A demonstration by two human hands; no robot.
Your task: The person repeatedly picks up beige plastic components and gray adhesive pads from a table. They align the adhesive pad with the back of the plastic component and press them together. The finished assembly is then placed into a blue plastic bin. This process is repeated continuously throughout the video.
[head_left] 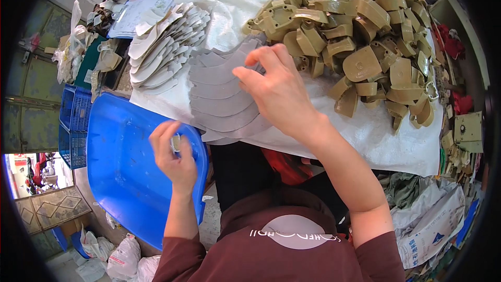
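Note:
My left hand (175,156), blurred, is over the near edge of a large blue plastic tub (125,151). Its fingers are curled round a small pale piece (176,143) whose kind I cannot make out. My right hand (276,86) hovers above overlapping grey curved flat pieces (222,91), fingers bent, a gap between thumb and forefinger, nothing visible in it. Left of those pieces lies a stack of lighter curved pieces (162,47). To the right is a big heap of tan moulded heel-like plastic parts (362,62).
A white sheet (386,146) covers the work table. Blue crates (75,109) stand beyond the tub. A clipboard with paper (138,15) lies at the far left. Plastic bags (125,258) are on the floor at lower left, and printed sacks (433,224) at lower right.

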